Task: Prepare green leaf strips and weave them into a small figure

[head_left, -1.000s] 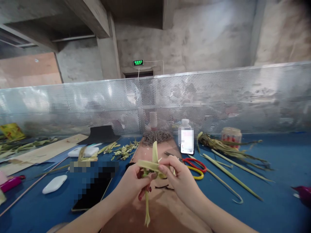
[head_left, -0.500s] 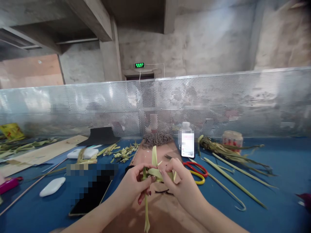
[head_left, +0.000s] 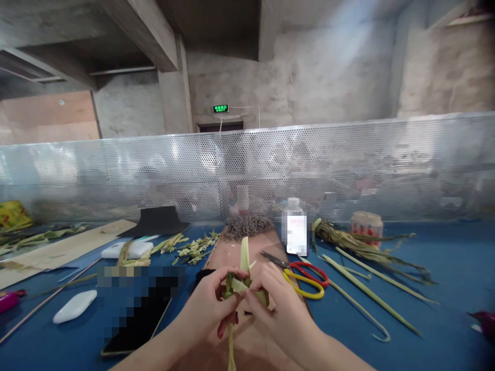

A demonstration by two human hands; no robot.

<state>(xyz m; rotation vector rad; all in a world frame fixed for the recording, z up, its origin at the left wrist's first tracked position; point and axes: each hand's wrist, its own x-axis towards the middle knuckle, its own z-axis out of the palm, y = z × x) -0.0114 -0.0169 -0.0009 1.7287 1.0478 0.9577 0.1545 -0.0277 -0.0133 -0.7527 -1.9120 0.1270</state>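
Observation:
Between both hands is a small piece of folded pale-green leaf strips (head_left: 245, 257), one end pointing up and a narrow tail hanging below. My left hand (head_left: 212, 299) is closed around its left side, with thumb and fingers pinching the fold. My right hand (head_left: 276, 296) pinches a strip at the right side of the fold, its fingertips close to the left thumb. The fingers partly hide the fold itself. Just beyond the right hand lie scissors (head_left: 305, 278) with one red and one yellow handle loop, on the edge of a brown board (head_left: 251, 250).
On the blue table (head_left: 336, 319), long leaf strips (head_left: 371, 291) and a dried leaf bundle (head_left: 348, 242) lie right. A lit phone (head_left: 297, 234) leans on a bottle. Left are a dark tablet-like device (head_left: 143, 314), a white case (head_left: 75, 306) and small leaf pieces (head_left: 199, 247). Grey cord (head_left: 247, 226) lies behind.
My right hand has moved left, closer to my left hand, bringing the strip across the fold. More of the scissors shows now. The view has tilted slightly.

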